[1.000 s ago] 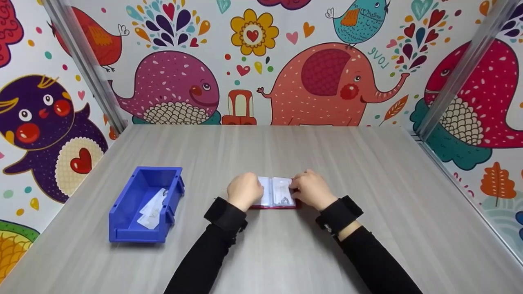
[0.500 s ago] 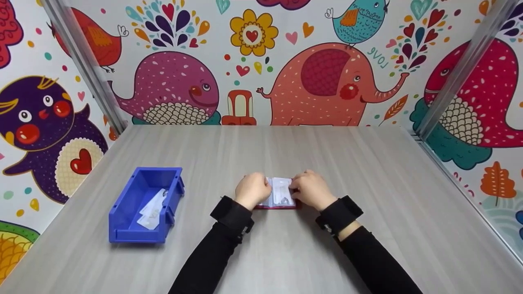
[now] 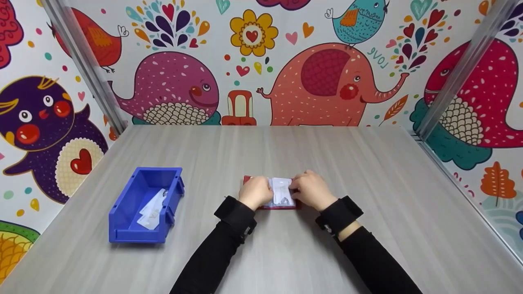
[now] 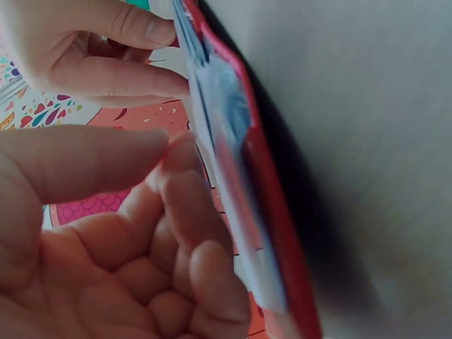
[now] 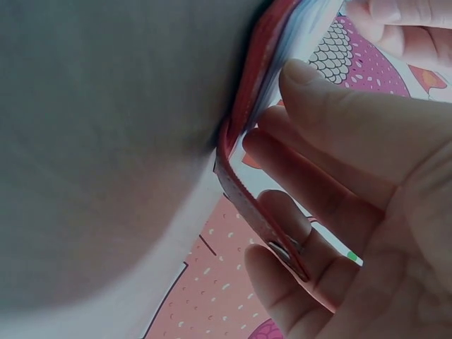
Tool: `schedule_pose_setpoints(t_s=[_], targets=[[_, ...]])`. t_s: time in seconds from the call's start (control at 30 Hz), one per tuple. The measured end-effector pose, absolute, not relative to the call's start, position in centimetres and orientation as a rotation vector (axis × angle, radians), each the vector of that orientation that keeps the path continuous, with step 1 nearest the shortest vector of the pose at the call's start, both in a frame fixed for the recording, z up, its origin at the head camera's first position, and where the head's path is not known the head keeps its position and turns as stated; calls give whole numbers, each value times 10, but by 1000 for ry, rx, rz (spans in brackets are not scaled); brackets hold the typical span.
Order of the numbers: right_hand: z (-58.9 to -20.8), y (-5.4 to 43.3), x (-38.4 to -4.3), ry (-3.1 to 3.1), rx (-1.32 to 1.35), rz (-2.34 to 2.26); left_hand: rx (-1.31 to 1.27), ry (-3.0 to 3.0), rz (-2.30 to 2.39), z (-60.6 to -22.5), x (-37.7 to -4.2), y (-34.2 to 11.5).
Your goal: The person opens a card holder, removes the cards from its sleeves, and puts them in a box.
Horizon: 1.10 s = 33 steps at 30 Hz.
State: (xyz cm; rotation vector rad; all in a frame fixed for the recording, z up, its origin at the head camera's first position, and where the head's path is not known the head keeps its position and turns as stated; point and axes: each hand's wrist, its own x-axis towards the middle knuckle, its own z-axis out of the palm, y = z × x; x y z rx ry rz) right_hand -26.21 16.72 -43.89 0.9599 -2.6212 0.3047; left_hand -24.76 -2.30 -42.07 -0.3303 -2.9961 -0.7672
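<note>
A small red card holder [image 3: 280, 208] with clear plastic sleeves lies spread on the table. A white card [image 3: 281, 190] shows in its right-hand sleeve. My left hand [image 3: 255, 192] is over the left half, near the fold. In the left wrist view its thumb and forefinger tips meet beside the sleeve edges [image 4: 212, 116], the other fingers curled, with nothing visible between them. My right hand [image 3: 314, 190] grips the holder's right edge, thumb on the sleeves. In the right wrist view the red strap [image 5: 258, 208] with a metal snap sticks out against its fingers.
A blue bin [image 3: 137, 235] stands to the left on the wood-grain table [image 3: 351, 151], with white cards [image 3: 150, 218] inside. Walls printed with cartoon animals and metal posts [image 3: 83, 67] border the table.
My left hand has slid right across the card holder toward the fold, uncovering the red cover's far left corner. The right hand has stayed in place.
</note>
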Motion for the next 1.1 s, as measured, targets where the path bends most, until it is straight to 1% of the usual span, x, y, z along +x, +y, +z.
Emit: schedule_pose_setpoints(t_s=[0.5,1.1], targets=[[-441,168,-263,-2587,998,321,-310,-3072,-824,-422,-251,-25],[-437,165,-260,-2689,906,357,-245,-3138,-805,-422,-254,-20]])
